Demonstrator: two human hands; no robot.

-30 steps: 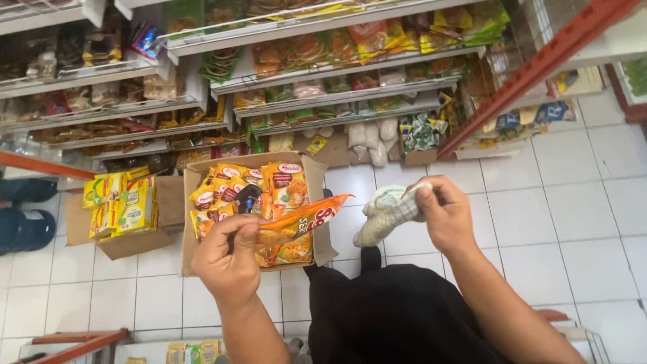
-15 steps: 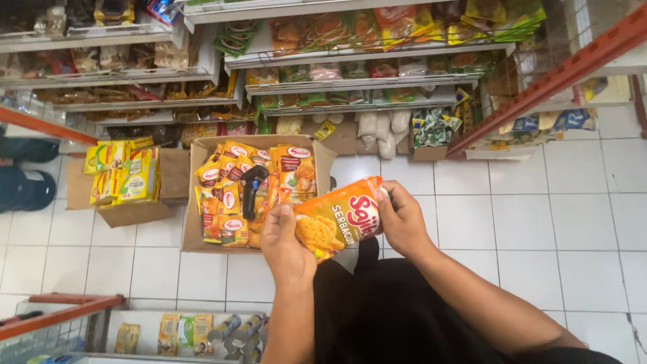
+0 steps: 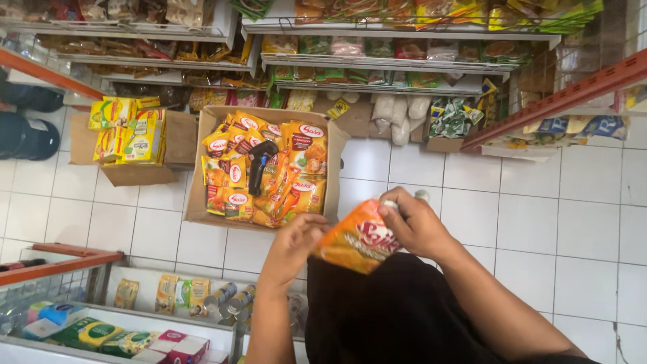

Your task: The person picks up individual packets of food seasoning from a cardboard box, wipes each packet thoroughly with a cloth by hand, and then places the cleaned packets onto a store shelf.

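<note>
Both the left hand (image 3: 291,244) and right hand (image 3: 412,224) grasp the orange packet (image 3: 356,239) at 5 o'clock from the cardboard box (image 3: 202,168); a loosened pinch risks dropping it onto the tiled floor (image 3: 539,222).

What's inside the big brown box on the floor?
The cardboard box is full of orange and yellow snack packets, and a black handheld tool lies on top of them. Whatever sits underneath the top packets is covered, so the bottom cannot be seen.
</note>
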